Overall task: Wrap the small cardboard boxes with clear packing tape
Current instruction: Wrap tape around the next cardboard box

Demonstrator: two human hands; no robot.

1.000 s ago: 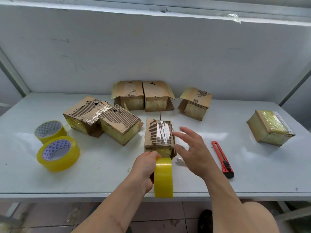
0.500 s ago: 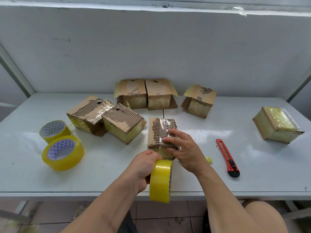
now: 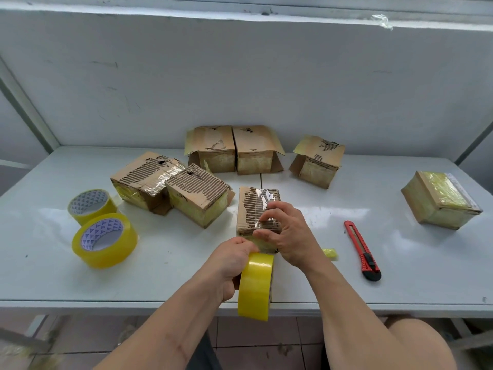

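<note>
Head view: left grip [image 3: 231,259] curls round tape roll [image 3: 255,285] (yellow), right grip [image 3: 289,236] clasps box [image 3: 250,206]

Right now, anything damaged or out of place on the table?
Yes. Several boxes have torn top skins baring the corrugation, such as the left box. A crumpled tape scrap lies near the knife.

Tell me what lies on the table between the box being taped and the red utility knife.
In the head view, a small crumpled scrap of yellow tape lies on the table between the box and the red utility knife, just beside the right hand.
</note>
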